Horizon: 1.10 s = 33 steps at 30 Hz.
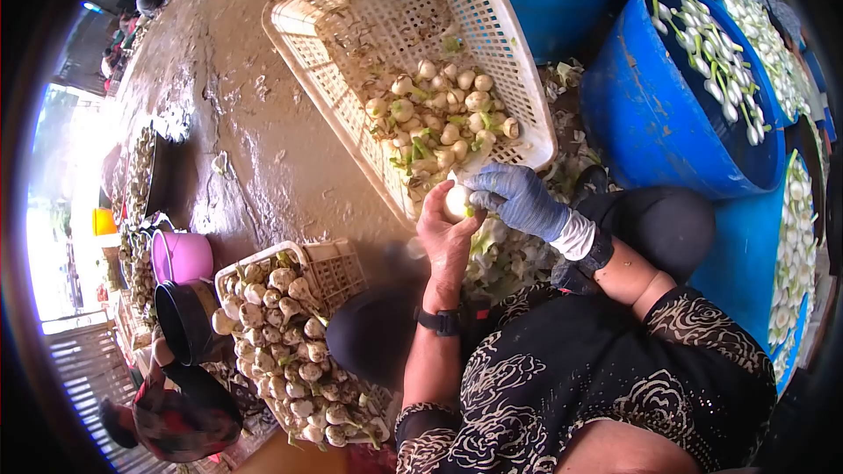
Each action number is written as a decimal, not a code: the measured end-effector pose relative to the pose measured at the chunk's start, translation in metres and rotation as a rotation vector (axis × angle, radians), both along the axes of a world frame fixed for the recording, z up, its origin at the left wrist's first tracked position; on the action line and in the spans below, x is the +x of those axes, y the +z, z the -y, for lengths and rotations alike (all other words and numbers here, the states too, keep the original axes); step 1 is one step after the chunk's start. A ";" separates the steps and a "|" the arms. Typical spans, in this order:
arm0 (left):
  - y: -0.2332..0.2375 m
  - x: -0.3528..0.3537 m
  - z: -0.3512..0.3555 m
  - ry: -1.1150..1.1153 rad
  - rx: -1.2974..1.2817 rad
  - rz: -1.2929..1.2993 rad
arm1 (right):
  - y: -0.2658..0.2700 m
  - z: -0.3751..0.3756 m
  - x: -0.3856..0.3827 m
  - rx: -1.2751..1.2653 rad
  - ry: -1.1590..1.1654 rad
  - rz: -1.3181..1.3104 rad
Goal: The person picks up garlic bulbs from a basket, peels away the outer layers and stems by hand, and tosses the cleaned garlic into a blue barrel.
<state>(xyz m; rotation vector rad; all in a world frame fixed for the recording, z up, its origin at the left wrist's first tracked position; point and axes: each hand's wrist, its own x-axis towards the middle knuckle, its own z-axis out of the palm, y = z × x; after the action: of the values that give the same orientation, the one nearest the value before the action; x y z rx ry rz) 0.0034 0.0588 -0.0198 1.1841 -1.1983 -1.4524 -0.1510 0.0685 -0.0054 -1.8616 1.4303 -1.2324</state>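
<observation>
And here my bare left hand (446, 226) grips a round white bulb (457, 203) at the near end of the cream latticed plastic crate (507, 53), presumably steadying it; my grey-blue gloved right hand (520, 197) curls close (pinching anything? I can't tell), heaped pale round bulbs (452, 112) inside, seemingly within easy reach
</observation>
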 end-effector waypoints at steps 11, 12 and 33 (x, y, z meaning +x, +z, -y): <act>0.022 0.005 0.002 -0.233 0.212 -0.548 | 0.000 0.004 -0.006 0.205 -0.153 0.258; 0.025 0.005 0.002 -0.220 0.252 -0.576 | 0.004 0.001 -0.010 0.297 -0.143 0.319; 0.017 0.016 0.010 0.129 0.442 -1.071 | 0.037 -0.015 0.002 0.654 0.664 -0.431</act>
<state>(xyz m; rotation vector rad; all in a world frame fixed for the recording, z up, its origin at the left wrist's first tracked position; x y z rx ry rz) 0.0192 0.0483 -0.0027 0.5307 -0.0665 -1.9033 -0.1490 0.0835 0.0318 -1.9117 1.0601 -0.0285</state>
